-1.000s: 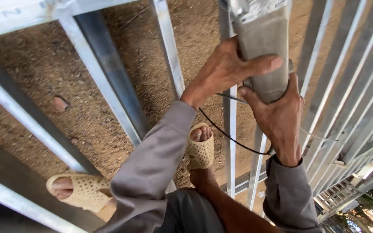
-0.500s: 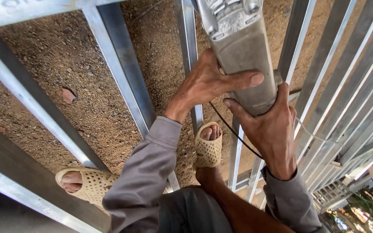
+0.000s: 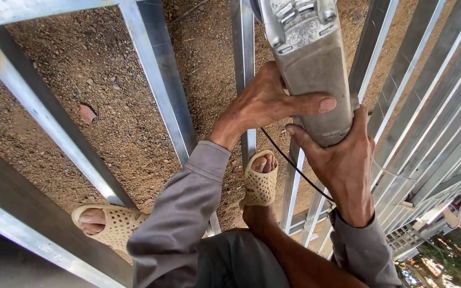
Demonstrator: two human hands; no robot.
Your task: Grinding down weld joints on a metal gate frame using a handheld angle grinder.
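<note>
Both hands are gripping the grey power tool [image 3: 313,74], a long dusty body that is pointing away from the camera and down toward the ground. The left hand [image 3: 265,101] is wrapping around the tool's left side, with its thumb lying flat across the near face of the housing. The right hand [image 3: 342,160] is cupping the butt end from below, its thumb pressing up against the rounded base. Both are closed on the tool; neither is loose.

Compared with a second ago, the tool is filling more of the view and is sitting further up and to the left, and the hands are now lying lower on its body. The grip itself is looking much the same, so this is reading as a shift of the head and the tool together, not as a change of hold.

A thin black cord [image 3: 294,168] is running from the tool's base down between the forearms. Grey sleeves [image 3: 188,213] are covering both arms. Below them, two feet in tan perforated sandals are standing apart: one [image 3: 260,181] is resting near a metal bar in the middle, the other [image 3: 108,224] is planted at the lower left. Long galvanised steel bars [image 3: 158,80] of a frame are crossing the scene over brown gravelly soil [image 3: 81,74], where a few broken brick pieces [image 3: 87,113] are lying.
</note>
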